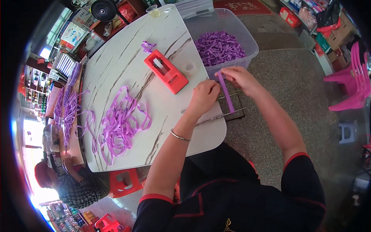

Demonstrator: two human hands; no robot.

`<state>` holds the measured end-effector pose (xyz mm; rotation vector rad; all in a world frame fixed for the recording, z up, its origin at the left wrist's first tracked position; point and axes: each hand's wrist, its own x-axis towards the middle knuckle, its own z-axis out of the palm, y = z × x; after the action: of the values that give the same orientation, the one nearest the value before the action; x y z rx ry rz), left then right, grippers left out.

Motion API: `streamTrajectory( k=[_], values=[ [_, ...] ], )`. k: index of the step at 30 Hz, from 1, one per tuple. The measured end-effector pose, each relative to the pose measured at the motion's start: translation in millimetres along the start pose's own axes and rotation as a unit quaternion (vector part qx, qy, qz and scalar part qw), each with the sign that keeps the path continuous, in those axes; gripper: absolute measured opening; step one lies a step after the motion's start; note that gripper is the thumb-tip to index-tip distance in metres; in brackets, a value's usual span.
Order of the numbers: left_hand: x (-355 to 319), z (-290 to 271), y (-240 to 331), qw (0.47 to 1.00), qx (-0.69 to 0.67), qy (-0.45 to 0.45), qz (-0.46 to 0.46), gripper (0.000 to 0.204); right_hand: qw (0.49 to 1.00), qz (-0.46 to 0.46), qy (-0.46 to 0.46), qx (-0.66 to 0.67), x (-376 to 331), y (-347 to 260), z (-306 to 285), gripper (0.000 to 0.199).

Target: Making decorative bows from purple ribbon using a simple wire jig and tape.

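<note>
A flat purple ribbon (pixel 227 94) hangs down past the table's right edge, its upper end pinched between the thumb and fingers of my right hand (pixel 241 80). Close beside the ribbon, my left hand (pixel 205 98) is closed, fingers curled toward its thumb; what it grips, if anything, is hidden. Below both hands, thin metal rods (pixel 218 117) stick out over the table's edge. On the table lie a red tape dispenser (pixel 166 71), a clear roll of tape (pixel 189 69) and a loose heap of purple ribbon (pixel 123 125).
A clear plastic bin (pixel 247 44) full of folded purple pieces (pixel 218 48) stands against the marble-patterned table (pixel 166 133). A small purple bundle (pixel 148 46) and a cup (pixel 154 12) lie farther back. Another person (pixel 65 181) works at the left. Pink chairs (pixel 353 83) stand at right.
</note>
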<state>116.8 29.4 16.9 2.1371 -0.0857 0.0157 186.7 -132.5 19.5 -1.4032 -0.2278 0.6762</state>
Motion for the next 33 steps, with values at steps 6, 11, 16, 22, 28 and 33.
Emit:
streamTrajectory(
  k=[6, 11, 16, 22, 28, 33],
  values=[
    [-2.5, 1.1, 0.1, 0.999, -0.01, -0.009, 0.032, 0.016, 0.996, 0.069, 0.041, -0.027, -3.8, 63.0, -15.0, 0.026],
    [-3.4, 1.3, 5.7, 0.986, 0.144, -0.036, 0.076, 0.016, 0.985, 0.082, 0.142, -0.043, -68.9, 85.9, 15.8, 0.019],
    [0.7, 2.7, 7.8, 0.983, 0.168, -0.047, 0.053, 0.019, 0.985, -0.001, 0.16, 0.059, -96.3, 105.4, 35.7, 0.013],
    [1.8, 3.8, 14.1, 0.98, 0.188, -0.068, 0.016, 0.019, 0.972, -0.024, 0.173, 0.158, -104.4, 98.7, 47.3, 0.015],
    [-5.7, 2.7, 13.7, 0.98, 0.189, -0.046, 0.037, 0.016, 0.974, 0.021, 0.164, 0.158, -106.1, 85.8, 47.0, 0.009],
    [-50.6, 9.9, 12.0, 0.984, 0.033, 0.075, 0.156, 0.018, 0.979, 0.055, 0.127, 0.149, -109.3, 78.1, 41.4, 0.01]
  ],
)
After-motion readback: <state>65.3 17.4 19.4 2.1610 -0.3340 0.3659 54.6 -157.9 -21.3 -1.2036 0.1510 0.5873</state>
